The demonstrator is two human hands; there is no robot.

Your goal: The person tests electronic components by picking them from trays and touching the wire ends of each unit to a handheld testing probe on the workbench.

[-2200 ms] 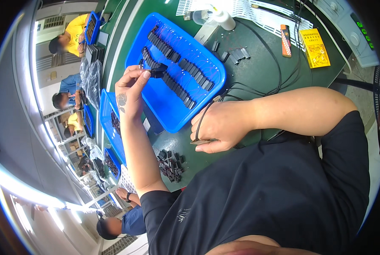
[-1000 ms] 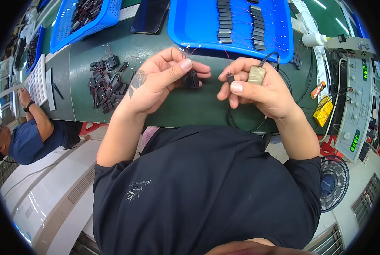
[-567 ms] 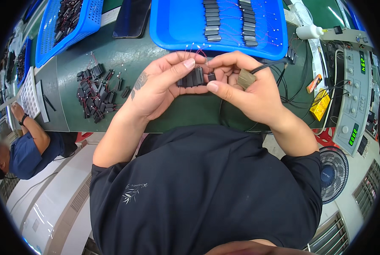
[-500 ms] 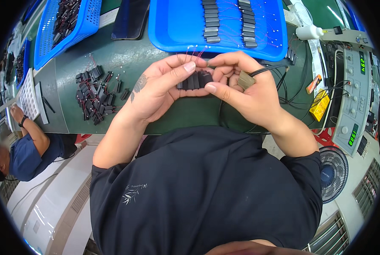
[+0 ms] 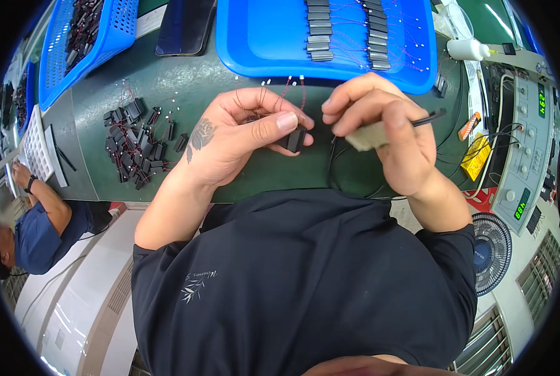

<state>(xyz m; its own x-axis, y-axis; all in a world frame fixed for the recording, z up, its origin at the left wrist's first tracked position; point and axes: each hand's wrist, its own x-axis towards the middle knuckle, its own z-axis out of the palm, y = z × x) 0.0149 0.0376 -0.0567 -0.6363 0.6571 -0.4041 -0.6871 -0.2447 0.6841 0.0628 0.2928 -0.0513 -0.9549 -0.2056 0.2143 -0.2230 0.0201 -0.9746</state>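
Observation:
My left hand (image 5: pixel 242 131) is closed around several small black rectangular modules (image 5: pixel 297 139). Their thin red and black wires stick up past the fingers and end in small white connectors (image 5: pixel 302 78). Just to the right, apart from it, my right hand (image 5: pixel 396 125) has its fingers curled around a tan block (image 5: pixel 366 137) with a black cable (image 5: pixel 429 118) coming out of it. Its thumb and index fingertips face the left hand; whether they pinch a wire end is too small to tell. A blue tray (image 5: pixel 261 66) beyond both hands holds two columns of the same modules.
Loose modules (image 5: pixel 136 144) lie piled on the green table at left, below a blue basket (image 5: pixel 98 66) full of more. A phone (image 5: pixel 184 28) lies between basket and tray. At right are a white bottle (image 5: pixel 468 49), a yellow box (image 5: pixel 475 156) and a grey instrument (image 5: pixel 518 156). A co-worker (image 5: pixel 48 219) sits at far left.
My hands have drawn apart: the right hand moved right and turned, taking the tan block along. The left hand has closed further over its modules, whose row was more exposed before.

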